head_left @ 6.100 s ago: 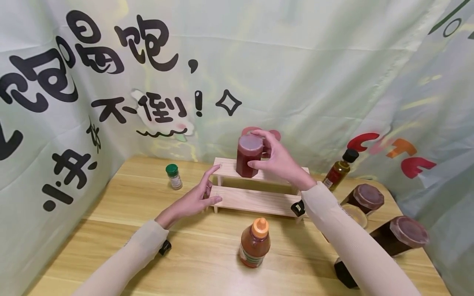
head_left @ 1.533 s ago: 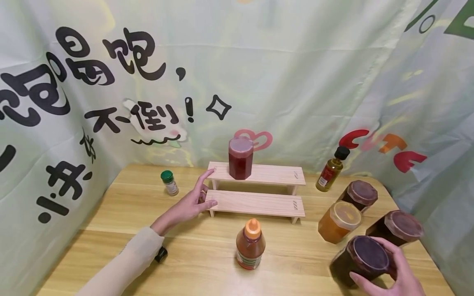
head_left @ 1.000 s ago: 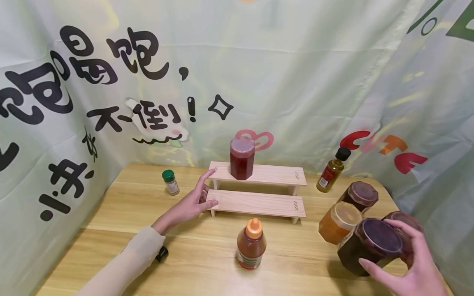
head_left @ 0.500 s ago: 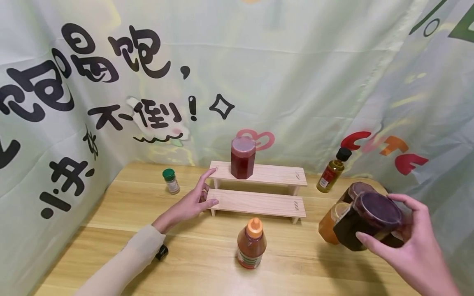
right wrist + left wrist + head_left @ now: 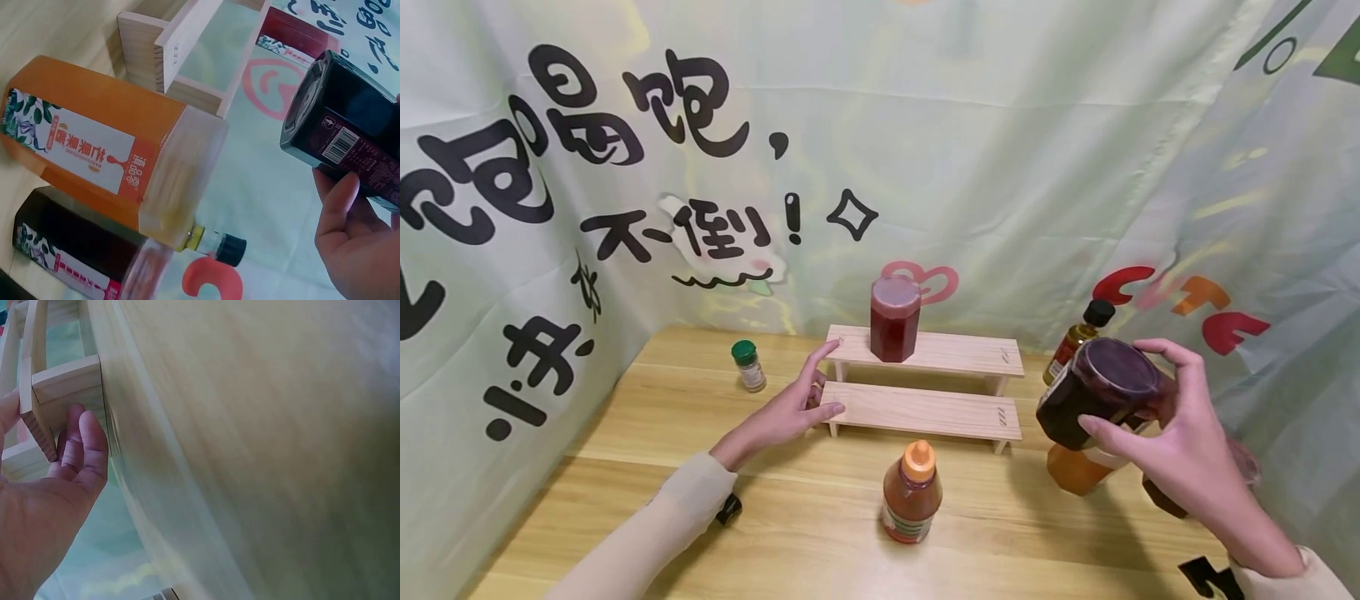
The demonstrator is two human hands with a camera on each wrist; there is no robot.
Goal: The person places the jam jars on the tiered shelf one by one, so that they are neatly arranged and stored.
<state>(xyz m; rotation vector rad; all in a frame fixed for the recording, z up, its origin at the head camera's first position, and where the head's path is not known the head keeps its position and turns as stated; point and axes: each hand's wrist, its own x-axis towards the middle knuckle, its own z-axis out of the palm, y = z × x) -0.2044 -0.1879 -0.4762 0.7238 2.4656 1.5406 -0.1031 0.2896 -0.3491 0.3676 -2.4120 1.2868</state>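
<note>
A dark octagonal jar (image 5: 1097, 396) is held clear of the tabletop (image 5: 625, 425), over its right side; the right hand (image 5: 1187, 454) grips it between thumb and fingers. Below it stands an orange jar (image 5: 1078, 471), and another dark jar (image 5: 1163, 497), partly hidden by the hand, seems to stand nearer the right edge. An oil bottle (image 5: 1067, 346) is toward the back right corner. The left hand (image 5: 786, 408) grasps the left end of a two-tier wooden rack (image 5: 925, 410) near the back edge. A red jar (image 5: 895, 325) stands on the upper tier, left of its middle. A squeeze bottle (image 5: 912, 504) stands before the rack's front edge, and a green-capped shaker (image 5: 749, 367) toward the tabletop's back left corner.
</note>
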